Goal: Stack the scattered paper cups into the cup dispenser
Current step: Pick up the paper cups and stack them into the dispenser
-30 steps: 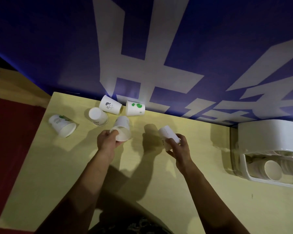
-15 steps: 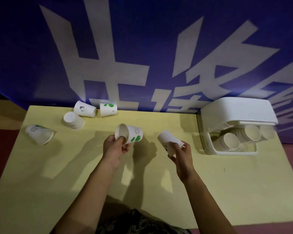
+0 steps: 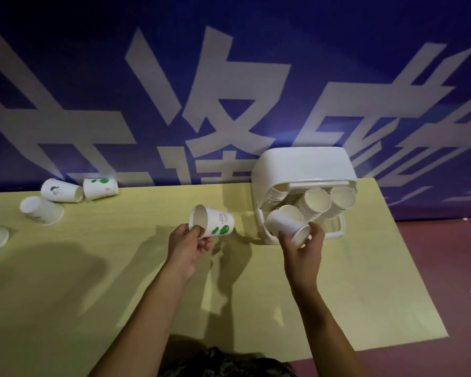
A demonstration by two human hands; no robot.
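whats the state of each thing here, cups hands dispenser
left hand: grips the green-print cup by its rim
green-print cup: held on its side above the table
right hand: holds the plain cup
plain cup: held tilted, base toward the dispenser
dispenser: front open, three rows of stacked cups inside
loose cups: four lie on their sides on the table, far left

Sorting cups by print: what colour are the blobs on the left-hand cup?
Green, on the cup; head view.
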